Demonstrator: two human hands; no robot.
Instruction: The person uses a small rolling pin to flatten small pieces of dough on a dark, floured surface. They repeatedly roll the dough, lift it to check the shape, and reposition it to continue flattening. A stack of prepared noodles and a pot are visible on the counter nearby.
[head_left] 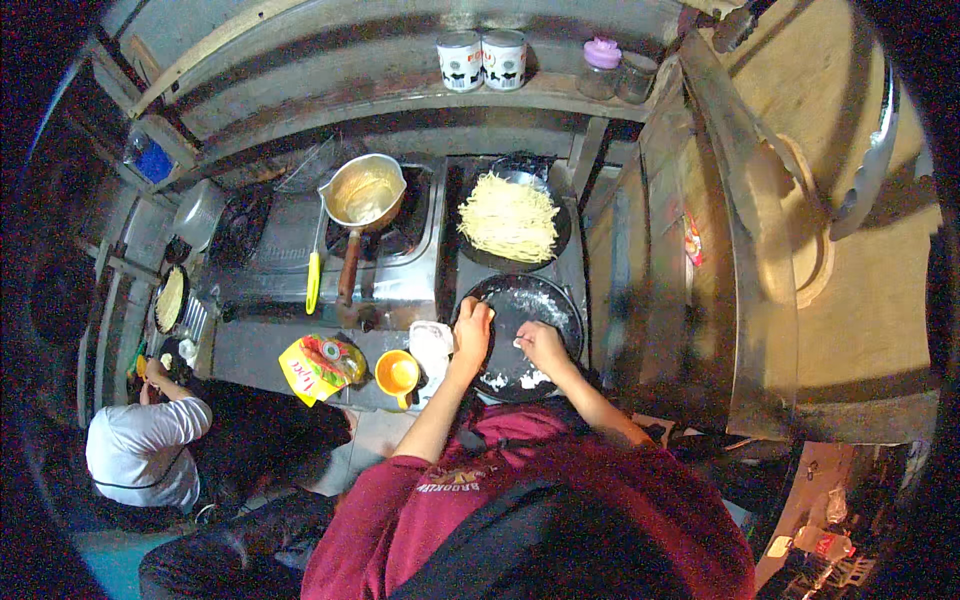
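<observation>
A round black tray (532, 300) lies before me, dusted with white powder in patches. At its left rim my left hand (472, 338) is closed, with curled fingers and a small pale-yellow bit showing at the fingertips. Over the tray's middle my right hand (543, 346) is pinched, and a little white stuff shows at its fingertips. What exactly either hand holds is too small to tell. Just beyond the tray, a heap of pale-yellow strips (508, 222), like cut noodles or potato sticks, fills a dark round pan.
A pot (362, 195) with a wooden handle sits on the stove (400, 285), a yellow-handled utensil (313, 280) beside it. Near my left arm are a yellow pouch (322, 368), an orange cup (397, 373) and a white bag (430, 347). Another person (150, 450) works at left.
</observation>
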